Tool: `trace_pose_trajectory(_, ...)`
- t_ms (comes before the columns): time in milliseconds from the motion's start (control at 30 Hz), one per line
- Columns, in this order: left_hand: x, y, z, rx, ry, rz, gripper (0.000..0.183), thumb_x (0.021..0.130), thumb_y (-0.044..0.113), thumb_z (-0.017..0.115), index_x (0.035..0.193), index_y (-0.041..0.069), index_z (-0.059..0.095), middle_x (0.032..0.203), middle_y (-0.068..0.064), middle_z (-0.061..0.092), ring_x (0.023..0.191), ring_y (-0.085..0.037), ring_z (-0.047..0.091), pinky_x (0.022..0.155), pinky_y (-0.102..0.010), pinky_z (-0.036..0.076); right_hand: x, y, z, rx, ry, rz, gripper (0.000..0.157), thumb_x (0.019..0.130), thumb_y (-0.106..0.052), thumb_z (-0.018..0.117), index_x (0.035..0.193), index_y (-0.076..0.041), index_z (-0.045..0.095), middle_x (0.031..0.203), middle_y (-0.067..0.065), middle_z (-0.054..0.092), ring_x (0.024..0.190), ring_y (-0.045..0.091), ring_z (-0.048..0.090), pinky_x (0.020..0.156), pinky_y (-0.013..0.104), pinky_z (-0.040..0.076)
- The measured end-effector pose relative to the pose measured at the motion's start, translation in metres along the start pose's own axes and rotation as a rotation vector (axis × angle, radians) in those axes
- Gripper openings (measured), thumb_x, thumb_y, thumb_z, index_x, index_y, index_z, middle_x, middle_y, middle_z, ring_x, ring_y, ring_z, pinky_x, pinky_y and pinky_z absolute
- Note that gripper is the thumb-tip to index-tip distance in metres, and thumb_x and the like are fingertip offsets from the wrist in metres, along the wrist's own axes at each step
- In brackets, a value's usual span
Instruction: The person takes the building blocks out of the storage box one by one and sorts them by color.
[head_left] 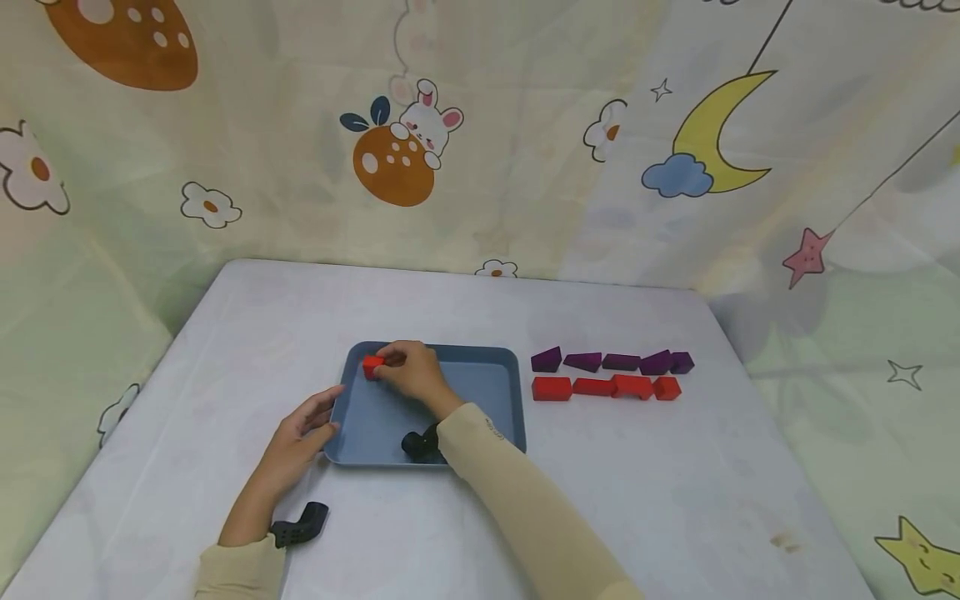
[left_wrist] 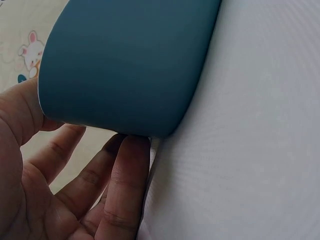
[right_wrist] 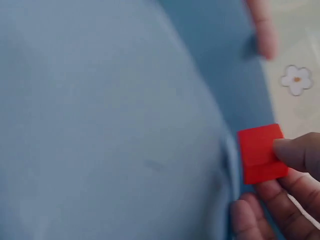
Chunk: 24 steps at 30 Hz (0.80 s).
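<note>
My right hand (head_left: 416, 371) pinches a small red block (head_left: 372, 367) between thumb and fingers, over the far left corner of a blue tray (head_left: 480, 400). In the right wrist view the red block (right_wrist: 262, 154) shows a flat, squarish face beside the tray's side wall. At the tray's left side, my left hand (head_left: 296, 442) touches the rim with its fingers loosely bent. The left wrist view shows the fingertips (left_wrist: 132, 150) against the outside of the tray wall (left_wrist: 130, 70).
Right of the tray lies a row of purple blocks (head_left: 621, 362), with a row of red blocks (head_left: 592, 387) nearer. Black camera mounts (head_left: 303, 525) sit on both wrists. A printed cloth (head_left: 525, 167) hangs behind the white-covered table (head_left: 637, 483).
</note>
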<state>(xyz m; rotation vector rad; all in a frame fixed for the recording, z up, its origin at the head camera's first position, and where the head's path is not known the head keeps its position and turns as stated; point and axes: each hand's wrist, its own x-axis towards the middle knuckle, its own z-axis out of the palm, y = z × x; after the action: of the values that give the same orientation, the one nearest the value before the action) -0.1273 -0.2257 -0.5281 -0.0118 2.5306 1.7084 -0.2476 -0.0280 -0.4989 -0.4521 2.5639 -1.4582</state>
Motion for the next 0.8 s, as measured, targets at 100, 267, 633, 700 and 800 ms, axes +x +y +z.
trace_pose_trajectory(100,0.000,0.001,0.001,0.000,0.001,-0.005,0.059,0.107,0.005,0.055,0.164,0.003,0.041,0.168,-0.027,0.040,0.148,-0.050,0.047,0.112,-0.063,0.047,-0.004,-0.001,-0.015,0.050,-0.026,-0.012,0.022,0.096,-0.009,0.081,0.117,-0.004,0.081,0.106,0.008,0.079,0.096,0.016,0.073,0.086,0.027,0.057)
trace_pose_trajectory(267,0.000,0.001,0.000,0.014,0.006,0.006,0.059,0.106,0.005,0.056,0.164,0.003,0.043,0.168,-0.027,0.041,0.147,-0.049,0.049,0.110,-0.056,0.050,-0.017,0.002,-0.050,0.147,-0.078,-0.084,0.025,0.098,-0.006,0.077,0.122,0.001,0.078,0.115,0.013,0.078,0.102,0.022,0.074,0.090,0.032,0.058)
trace_pose_trajectory(633,0.000,-0.001,0.001,0.040,0.010,0.034,0.058,0.107,0.005,0.057,0.163,0.003,0.044,0.166,-0.027,0.042,0.145,-0.049,0.050,0.101,-0.027,0.051,-0.066,0.036,-0.145,0.189,-0.021,-0.155,0.035,0.101,-0.003,0.074,0.134,0.006,0.070,0.129,0.020,0.071,0.117,0.032,0.067,0.100,0.035,0.058)
trace_pose_trajectory(700,0.000,-0.001,0.001,0.042,0.010,0.027,0.058,0.107,0.006,0.057,0.164,0.003,0.044,0.166,-0.027,0.042,0.146,-0.050,0.049,0.104,-0.037,0.053,-0.076,0.045,-0.165,0.173,0.024,-0.154,0.036,0.100,-0.002,0.074,0.135,0.007,0.069,0.130,0.022,0.071,0.118,0.034,0.067,0.101,0.033,0.057)
trace_pose_trajectory(800,0.000,-0.002,0.002,0.050,0.010,0.018,0.058,0.108,0.007,0.058,0.164,0.004,0.043,0.167,-0.027,0.041,0.146,-0.050,0.048,0.108,-0.054,0.051,-0.092,0.060,-0.194,0.158,0.087,-0.141,0.037,0.101,0.000,0.072,0.137,0.008,0.067,0.132,0.025,0.069,0.118,0.032,0.067,0.099,0.027,0.057)
